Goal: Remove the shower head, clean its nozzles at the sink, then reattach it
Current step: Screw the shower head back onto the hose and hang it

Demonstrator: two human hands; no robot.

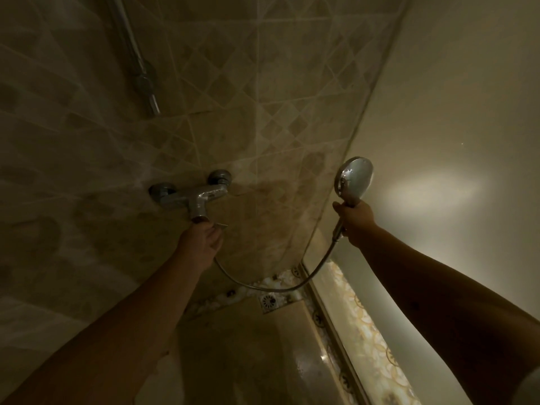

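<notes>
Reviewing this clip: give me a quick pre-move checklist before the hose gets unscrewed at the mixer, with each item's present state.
1. Right hand grips the shower head by its handle: ok.
2. Left hand is at the mixer valve outlet, where the hose joins: ok.
3. Hose hangs slack, no kinks visible: ok.
4. Water is off: cannot tell; no spray visible, the picture is dim.
5. Hose nut loosened: cannot tell; the left hand hides it.
6. Floor drain uncovered: ok.

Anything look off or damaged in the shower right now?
Nothing broken shows. The shower head is off the wall rail, held up in the right hand; its hose sags to the mixer valve, where the left hand grips. Wall tiles look stained.
</notes>
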